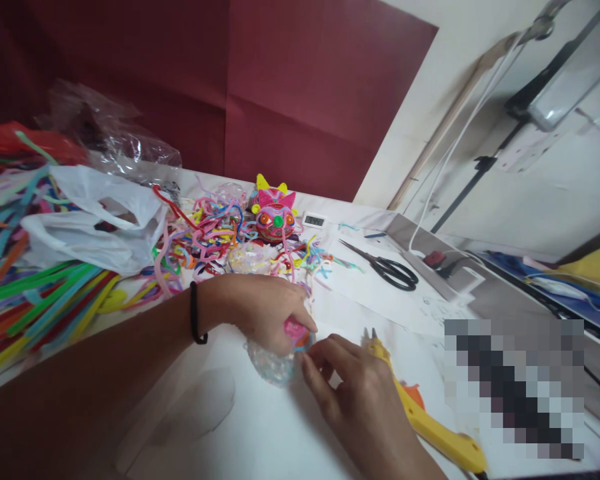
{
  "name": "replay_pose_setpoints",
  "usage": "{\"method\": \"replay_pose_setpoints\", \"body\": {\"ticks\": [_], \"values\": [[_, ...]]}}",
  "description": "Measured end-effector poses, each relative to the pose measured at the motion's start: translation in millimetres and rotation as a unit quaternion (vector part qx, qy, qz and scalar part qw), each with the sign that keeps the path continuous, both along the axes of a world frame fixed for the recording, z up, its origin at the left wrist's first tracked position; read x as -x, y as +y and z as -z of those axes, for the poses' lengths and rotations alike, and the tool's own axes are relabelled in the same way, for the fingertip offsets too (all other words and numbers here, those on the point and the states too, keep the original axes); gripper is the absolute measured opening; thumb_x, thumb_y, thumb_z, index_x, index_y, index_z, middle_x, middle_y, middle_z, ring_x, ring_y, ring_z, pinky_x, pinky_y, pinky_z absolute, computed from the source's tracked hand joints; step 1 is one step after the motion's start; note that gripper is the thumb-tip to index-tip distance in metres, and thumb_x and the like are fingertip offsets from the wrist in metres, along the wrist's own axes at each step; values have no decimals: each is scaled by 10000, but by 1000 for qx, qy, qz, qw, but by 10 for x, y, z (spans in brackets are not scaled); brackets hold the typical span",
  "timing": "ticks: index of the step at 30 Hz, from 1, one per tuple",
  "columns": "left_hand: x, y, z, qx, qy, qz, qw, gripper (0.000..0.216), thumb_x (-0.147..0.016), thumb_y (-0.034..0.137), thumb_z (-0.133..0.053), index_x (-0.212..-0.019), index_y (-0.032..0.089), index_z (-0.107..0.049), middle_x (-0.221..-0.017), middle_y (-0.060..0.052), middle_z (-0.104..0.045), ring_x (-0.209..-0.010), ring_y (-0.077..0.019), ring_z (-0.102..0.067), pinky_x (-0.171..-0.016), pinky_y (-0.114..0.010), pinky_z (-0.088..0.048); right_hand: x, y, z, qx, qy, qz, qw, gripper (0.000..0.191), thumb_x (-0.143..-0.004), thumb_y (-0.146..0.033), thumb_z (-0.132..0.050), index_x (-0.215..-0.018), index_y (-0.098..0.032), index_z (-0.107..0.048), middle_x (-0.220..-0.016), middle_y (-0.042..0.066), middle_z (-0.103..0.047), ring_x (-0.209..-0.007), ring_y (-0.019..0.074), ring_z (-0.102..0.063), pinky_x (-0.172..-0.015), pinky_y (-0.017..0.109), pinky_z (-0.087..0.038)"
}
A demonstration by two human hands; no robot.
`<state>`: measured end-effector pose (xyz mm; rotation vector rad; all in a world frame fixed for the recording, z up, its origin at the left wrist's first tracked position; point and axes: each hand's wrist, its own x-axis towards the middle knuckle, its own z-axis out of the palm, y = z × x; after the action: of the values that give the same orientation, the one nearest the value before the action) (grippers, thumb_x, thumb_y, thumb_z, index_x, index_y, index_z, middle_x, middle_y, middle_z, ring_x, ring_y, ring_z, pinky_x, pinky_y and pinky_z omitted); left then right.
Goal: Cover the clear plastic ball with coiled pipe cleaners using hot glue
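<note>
Near the middle of the white table, my left hand [275, 310] is closed around a clear plastic ball [275, 363], bent over it from above. A pink fuzzy piece [296, 328] and some orange and blue show on the ball beside the thumb and index finger. My right hand [350, 380] is at the ball's right edge, thumb and index finger pinched close to it. Whatever those fingertips pinch is too small to make out. Just right of this hand lies a yellow-handled tool [430, 427] with a pronged tip, partly covered by the hand.
Behind stands a finished-looking lion-like head [276, 217] amid tangled pipe cleaners [205, 233]. More pipe cleaners [55, 300] and a white plastic bag [100, 213] fill the left. Black scissors [387, 267] and a small digital clock [314, 220] lie at the back right.
</note>
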<state>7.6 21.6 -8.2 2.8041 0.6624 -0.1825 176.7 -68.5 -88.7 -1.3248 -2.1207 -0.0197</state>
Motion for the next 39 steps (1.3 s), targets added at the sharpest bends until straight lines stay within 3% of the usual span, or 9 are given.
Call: {"method": "replay_pose_setpoints", "body": {"ticks": [7,19,25,29,39], "values": [[11,-5,18,-1,-17,-6,1000,275,-715,261,-713,-989,270,-734,-972,-10,-656,-852,-191,-625,-721,-247,-462,24,-13,-13,-19,-6,17,1000,252,-900,-237,-503,-687,-196,-630,-606,18,-638,-504,172,-605,-509,277,-431],[-8,-20,37,-31,-27,-3,999,269,-706,211,-721,-969,265,-740,-927,-7,-665,-822,-183,-615,-695,-234,-450,7,-15,56,-19,-19,7,1000,225,-934,-246,-507,-742,-208,-618,-665,7,-645,-565,149,-600,-555,255,-402],[-5,-22,33,-23,-42,9,999,145,-677,159,-712,-810,220,-719,-869,-10,-648,-791,-172,-608,-681,-228,-446,31,-16,65,-121,-69,7,990,253,-936,-192,-499,-703,-202,-595,-617,12,-607,-536,161,-544,-567,293,-345],[-1,-16,49,-23,-50,9,998,169,-674,138,-695,-821,220,-709,-884,-13,-650,-802,-173,-607,-703,-223,-451,41,-3,42,-171,-128,-3,977,289,-938,-147,-495,-664,-212,-560,-577,-4,-571,-501,156,-495,-549,317,-294],[-14,-27,22,-17,-32,7,999,144,-678,113,-698,-792,201,-693,-876,-14,-648,-781,-164,-599,-682,-220,-444,40,23,49,-177,-134,-10,975,286,-930,-115,-491,-669,-215,-554,-569,-13,-566,-493,151,-494,-538,320,-278]]}}
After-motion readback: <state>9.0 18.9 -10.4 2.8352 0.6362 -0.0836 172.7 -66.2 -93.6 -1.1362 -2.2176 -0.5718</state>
